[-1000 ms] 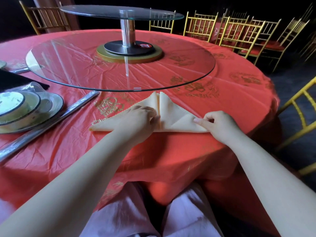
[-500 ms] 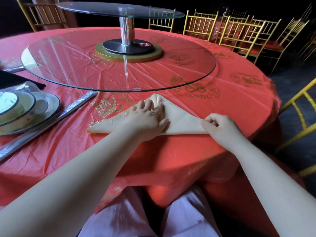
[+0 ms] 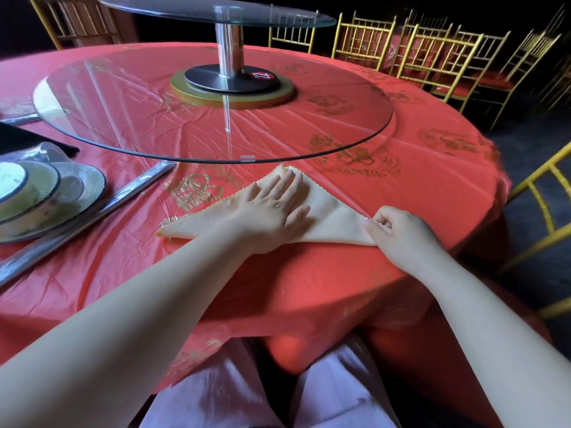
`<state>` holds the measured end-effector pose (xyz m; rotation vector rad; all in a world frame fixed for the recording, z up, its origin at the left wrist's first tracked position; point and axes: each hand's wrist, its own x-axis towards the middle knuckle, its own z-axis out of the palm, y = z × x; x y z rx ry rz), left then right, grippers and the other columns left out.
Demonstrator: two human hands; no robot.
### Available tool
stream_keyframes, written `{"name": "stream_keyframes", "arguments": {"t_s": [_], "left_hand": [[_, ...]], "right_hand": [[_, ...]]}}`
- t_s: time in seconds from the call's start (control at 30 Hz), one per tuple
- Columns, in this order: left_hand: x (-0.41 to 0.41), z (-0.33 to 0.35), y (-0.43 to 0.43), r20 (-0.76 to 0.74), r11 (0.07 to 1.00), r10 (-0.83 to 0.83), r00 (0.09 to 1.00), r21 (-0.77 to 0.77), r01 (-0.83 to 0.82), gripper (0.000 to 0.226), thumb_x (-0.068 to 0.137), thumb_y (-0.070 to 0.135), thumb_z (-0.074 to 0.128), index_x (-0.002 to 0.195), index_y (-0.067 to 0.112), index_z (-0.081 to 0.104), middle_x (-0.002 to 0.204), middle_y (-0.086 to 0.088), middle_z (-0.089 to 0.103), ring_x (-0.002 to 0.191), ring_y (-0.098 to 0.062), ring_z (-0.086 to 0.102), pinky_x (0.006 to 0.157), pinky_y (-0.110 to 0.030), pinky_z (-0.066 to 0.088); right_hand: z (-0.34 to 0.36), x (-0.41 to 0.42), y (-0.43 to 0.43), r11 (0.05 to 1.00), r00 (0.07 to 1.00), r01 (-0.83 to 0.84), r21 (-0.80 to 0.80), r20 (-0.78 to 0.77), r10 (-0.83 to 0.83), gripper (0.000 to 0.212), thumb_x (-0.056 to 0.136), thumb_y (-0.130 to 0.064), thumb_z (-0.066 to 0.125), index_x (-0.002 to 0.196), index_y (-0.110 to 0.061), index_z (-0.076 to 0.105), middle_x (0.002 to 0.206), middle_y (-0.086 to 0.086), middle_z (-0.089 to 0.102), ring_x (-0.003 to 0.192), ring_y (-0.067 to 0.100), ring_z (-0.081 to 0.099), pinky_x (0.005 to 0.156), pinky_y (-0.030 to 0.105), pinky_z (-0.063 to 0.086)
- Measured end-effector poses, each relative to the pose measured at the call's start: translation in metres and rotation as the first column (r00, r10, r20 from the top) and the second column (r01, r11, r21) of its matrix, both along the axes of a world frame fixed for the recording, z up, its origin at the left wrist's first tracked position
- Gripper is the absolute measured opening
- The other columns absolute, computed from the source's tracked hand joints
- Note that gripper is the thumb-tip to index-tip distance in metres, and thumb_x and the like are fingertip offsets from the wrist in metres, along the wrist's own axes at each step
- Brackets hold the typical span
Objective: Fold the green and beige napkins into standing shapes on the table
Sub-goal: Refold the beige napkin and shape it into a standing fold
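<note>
**Round table dressed in red**

The round table is covered in red plastic printed with gold motifs. A large glass turntable sits at its middle on a gold base. Near the front edge a beige napkin lies flat, folded into a triangle with its tip toward the turntable. At left sits a stack of wrapped plates. A long silvery strip runs diagonally just beside it, and a dark cloth lies farther back.

Beige napkin is laid flat as a triangle on red tablecloth; pressed by flat left hand, right corner pinched by right hand.
</note>
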<state>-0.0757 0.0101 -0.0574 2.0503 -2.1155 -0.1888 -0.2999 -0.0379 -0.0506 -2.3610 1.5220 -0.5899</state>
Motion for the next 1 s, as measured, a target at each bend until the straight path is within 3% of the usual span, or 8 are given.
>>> {"name": "stream_keyframes", "arguments": {"t_s": [0.1, 0.17, 0.37, 0.47, 0.57, 0.77, 0.87, 1.0], "left_hand": [[0.007, 0.002, 0.004, -0.301, 0.988, -0.040, 0.953, -0.154, -0.007, 0.059, 0.096, 0.050, 0.023, 0.148, 0.022, 0.015, 0.156, 0.006, 0.012, 0.144, -0.009, 0.003, 0.117, -0.042, 0.005], [0.009, 0.005, 0.009, -0.344, 0.976, -0.085, 0.935, -0.219, 0.008, 0.074, 0.084, 0.063, 0.018, 0.145, 0.023, 0.026, 0.153, 0.007, 0.024, 0.143, -0.009, 0.012, 0.117, -0.042, 0.008], [0.001, 0.001, 0.007, -0.012, 0.998, -0.056, 0.998, -0.019, 0.056, 0.073, 0.088, 0.067, 0.021, 0.148, 0.030, 0.005, 0.157, 0.009, -0.002, 0.144, -0.009, -0.008, 0.116, -0.040, -0.010], [-0.001, 0.002, 0.003, 0.093, 0.997, -0.047, 0.995, 0.069, 0.040, 0.072, 0.090, 0.063, 0.018, 0.149, 0.026, -0.002, 0.157, 0.006, -0.010, 0.143, -0.010, -0.012, 0.116, -0.043, -0.007], [-0.002, 0.004, 0.002, 0.134, 0.991, -0.049, 0.990, 0.126, 0.032, 0.070, 0.092, 0.059, 0.016, 0.148, 0.024, -0.006, 0.156, 0.005, -0.011, 0.143, -0.010, -0.012, 0.116, -0.043, -0.005], [0.000, 0.006, -0.002, 0.145, 0.994, -0.049, 0.988, 0.101, 0.035, 0.060, 0.096, 0.048, 0.019, 0.148, 0.023, 0.007, 0.158, 0.005, 0.005, 0.144, -0.011, 0.001, 0.116, -0.042, 0.003], [0.001, 0.008, 0.002, 0.146, 0.995, -0.080, 0.986, 0.078, 0.069, 0.059, 0.096, 0.045, 0.022, 0.149, 0.022, 0.008, 0.158, 0.003, 0.004, 0.144, -0.014, 0.002, 0.117, -0.042, -0.001], [-0.001, 0.001, -0.002, 0.181, 0.999, -0.045, 0.983, 0.028, 0.041, 0.061, 0.095, 0.051, 0.011, 0.148, 0.023, 0.010, 0.157, 0.005, 0.007, 0.144, -0.010, 0.003, 0.114, -0.038, 0.010]], "right_hand": [[-0.002, 0.000, -0.001, 1.000, 1.000, 0.000, -0.029, 0.014, 0.000, 0.027, 0.089, -0.028, 0.052, 0.070, -0.009, 0.050, 0.056, -0.003, 0.042, 0.069, 0.029, 0.045, 0.058, 0.033, 0.029], [-0.005, -0.001, -0.001, 0.999, 0.999, 0.008, -0.033, 0.033, -0.007, 0.026, 0.088, -0.028, 0.053, 0.070, -0.009, 0.050, 0.058, -0.002, 0.045, 0.071, 0.031, 0.047, 0.059, 0.034, 0.031], [0.001, 0.003, 0.002, 0.996, 0.994, 0.072, 0.058, 0.082, -0.076, 0.021, 0.083, -0.028, 0.060, 0.070, -0.013, 0.053, 0.058, -0.007, 0.046, 0.065, 0.023, 0.047, 0.057, 0.032, 0.034], [0.001, 0.013, 0.007, 0.972, 0.993, 0.115, -0.206, -0.001, -0.118, 0.021, 0.078, -0.027, 0.063, 0.094, -0.015, 0.056, 0.088, 0.001, 0.058, 0.093, 0.027, 0.056, 0.093, 0.036, 0.033], [0.001, 0.039, 0.022, 0.945, 0.998, -0.056, -0.321, -0.026, 0.050, 0.030, 0.077, -0.028, 0.056, 0.103, -0.015, 0.058, 0.105, 0.007, 0.060, 0.101, 0.031, 0.055, 0.102, 0.041, 0.028], [-0.001, 0.080, 0.035, 0.955, 0.945, -0.290, -0.058, -0.175, 0.276, 0.055, 0.092, -0.021, 0.035, 0.145, -0.019, 0.020, 0.154, -0.003, 0.022, 0.140, 0.011, 0.020, 0.114, 0.031, 0.015], [-0.001, 0.076, 0.032, 0.952, 0.904, -0.303, 0.052, -0.301, 0.304, 0.059, 0.096, -0.027, 0.023, 0.149, -0.026, -0.004, 0.158, -0.008, 0.002, 0.143, 0.003, 0.001, 0.116, 0.031, -0.001], [-0.001, 0.062, 0.028, 0.953, 0.878, -0.285, 0.105, -0.371, 0.303, 0.054, 0.099, -0.036, 0.015, 0.148, -0.030, -0.007, 0.156, -0.013, -0.009, 0.142, 0.001, -0.009, 0.114, 0.030, -0.009]]}}
